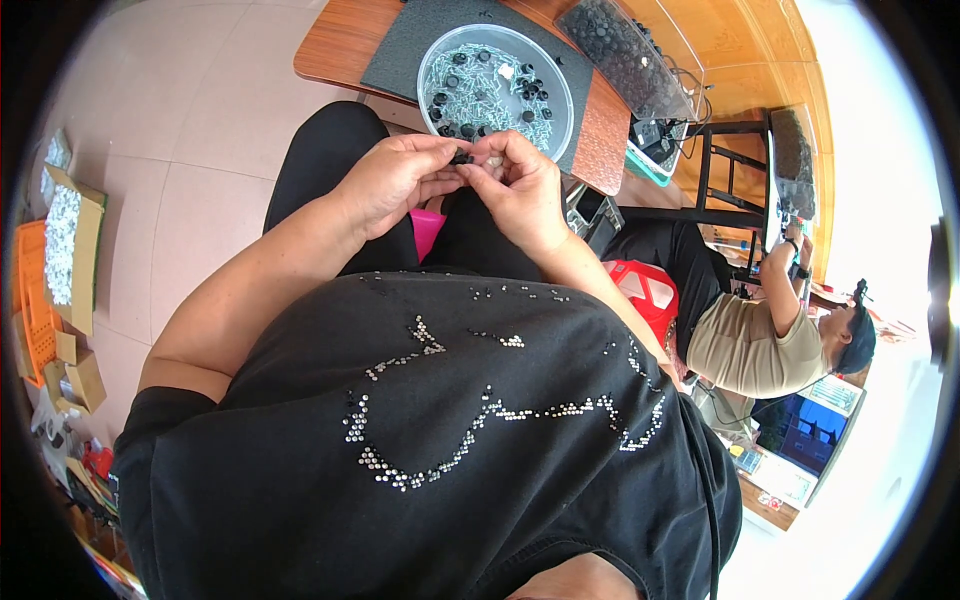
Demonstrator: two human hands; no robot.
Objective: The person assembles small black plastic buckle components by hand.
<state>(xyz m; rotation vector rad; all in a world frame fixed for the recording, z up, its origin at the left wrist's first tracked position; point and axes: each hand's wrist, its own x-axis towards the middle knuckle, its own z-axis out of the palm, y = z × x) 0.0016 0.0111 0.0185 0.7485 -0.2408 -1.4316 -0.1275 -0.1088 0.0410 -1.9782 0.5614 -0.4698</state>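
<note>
My left hand (402, 178) pinches a small black plastic part (461, 157) between thumb and fingers, above my lap. Close against it, my right hand (522, 190) has its thumb and fingertips together at the same part. Something small and pale shows at the right fingertips, too small to name. Just beyond both hands stands a round translucent basin (564, 112). Many silvery screws (478, 88) lie in it, with several black knob-like parts (440, 99) among them.
The basin rests on a dark mat (392, 68) on a brown table (335, 45). A clear bin of black parts (620, 65) stands behind it. A pink object (427, 232) shows between my legs. At right a co-worker (750, 340) sits; an open carton (90, 245) is at left.
</note>
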